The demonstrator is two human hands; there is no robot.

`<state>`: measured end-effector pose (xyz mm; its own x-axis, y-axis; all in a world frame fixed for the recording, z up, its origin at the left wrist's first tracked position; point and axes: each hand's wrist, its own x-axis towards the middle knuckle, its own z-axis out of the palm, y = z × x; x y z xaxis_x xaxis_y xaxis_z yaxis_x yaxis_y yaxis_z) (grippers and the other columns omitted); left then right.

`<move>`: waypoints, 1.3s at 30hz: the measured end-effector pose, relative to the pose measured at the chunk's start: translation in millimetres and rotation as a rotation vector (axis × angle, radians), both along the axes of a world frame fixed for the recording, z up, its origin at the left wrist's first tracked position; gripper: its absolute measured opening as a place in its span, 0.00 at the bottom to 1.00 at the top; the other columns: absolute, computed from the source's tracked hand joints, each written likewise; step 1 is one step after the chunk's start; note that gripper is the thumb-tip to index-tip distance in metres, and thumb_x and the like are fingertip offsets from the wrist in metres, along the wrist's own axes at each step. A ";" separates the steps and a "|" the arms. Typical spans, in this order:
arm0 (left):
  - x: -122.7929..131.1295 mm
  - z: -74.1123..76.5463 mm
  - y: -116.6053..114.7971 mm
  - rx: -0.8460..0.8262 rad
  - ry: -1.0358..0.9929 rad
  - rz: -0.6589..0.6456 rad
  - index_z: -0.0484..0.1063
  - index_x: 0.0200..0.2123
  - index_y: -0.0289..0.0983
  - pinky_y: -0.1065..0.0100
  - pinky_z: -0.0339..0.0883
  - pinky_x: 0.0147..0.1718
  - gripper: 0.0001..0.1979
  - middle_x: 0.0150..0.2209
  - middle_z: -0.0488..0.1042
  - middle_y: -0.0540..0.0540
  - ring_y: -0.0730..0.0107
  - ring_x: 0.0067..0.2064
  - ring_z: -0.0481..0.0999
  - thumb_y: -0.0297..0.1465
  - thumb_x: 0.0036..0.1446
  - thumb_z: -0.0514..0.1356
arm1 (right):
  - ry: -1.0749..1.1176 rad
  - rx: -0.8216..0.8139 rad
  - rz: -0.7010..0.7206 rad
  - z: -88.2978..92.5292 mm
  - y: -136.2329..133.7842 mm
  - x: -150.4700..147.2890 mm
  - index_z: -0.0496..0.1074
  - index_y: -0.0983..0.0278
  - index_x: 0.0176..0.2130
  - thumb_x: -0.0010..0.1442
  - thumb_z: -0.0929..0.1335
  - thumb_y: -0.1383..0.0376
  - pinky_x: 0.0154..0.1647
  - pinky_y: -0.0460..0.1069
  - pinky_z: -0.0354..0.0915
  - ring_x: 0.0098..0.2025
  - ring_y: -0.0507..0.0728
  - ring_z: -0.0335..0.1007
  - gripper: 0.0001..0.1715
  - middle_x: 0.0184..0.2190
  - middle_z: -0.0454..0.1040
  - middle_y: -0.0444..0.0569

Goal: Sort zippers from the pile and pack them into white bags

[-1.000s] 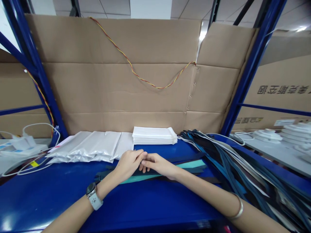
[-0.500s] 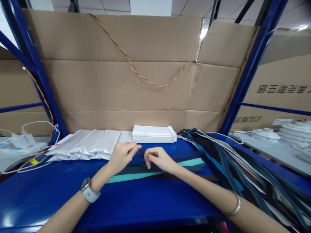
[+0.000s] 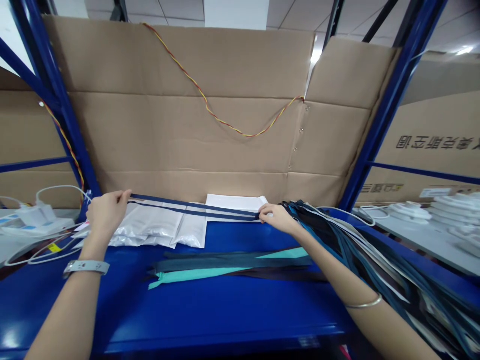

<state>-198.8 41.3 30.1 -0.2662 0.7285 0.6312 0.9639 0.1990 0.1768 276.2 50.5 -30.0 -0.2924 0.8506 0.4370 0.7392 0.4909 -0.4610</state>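
Hands well apart: my left hand point(image 3: 108, 215) and right hand point(image 3: 275, 218) each pinch one end of a doubled navy fabric strip point(image 3: 195, 208), held taut, seemingly to keep it straight, above silvery pouches point(image 3: 150, 225) at the far side of the blue shelf point(image 3: 225, 320). Teal-and-navy strips point(image 3: 228, 267) lie nearer.

The bench point(image 3: 232, 320) is a glossy cobalt blue. Above the bench, the doubled strip point(image 3: 195, 209) is navy. On the bench, the lying strips point(image 3: 195, 275) are teal and charcoal. Behind the bench, the folded sheets point(image 3: 232, 202) are white, and the twisted wire point(image 3: 225, 119) is striped red and yellow.
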 end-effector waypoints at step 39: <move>198.8 -54.2 -58.6 -0.186 0.726 -0.890 0.68 0.35 0.32 0.68 0.61 0.26 0.10 0.30 0.72 0.41 0.61 0.36 0.72 0.23 0.62 0.47 | 0.257 -0.387 0.618 21.7 -57.1 -60.3 0.60 0.62 0.45 0.55 0.63 0.71 0.27 0.44 0.58 0.23 0.48 0.60 0.16 0.21 0.65 0.38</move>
<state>0.0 -17.3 -24.1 0.7664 0.5738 0.2888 0.6389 -0.6341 -0.4356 215.9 -6.6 -8.2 -0.6933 0.6720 0.2604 0.2300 0.5488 -0.8037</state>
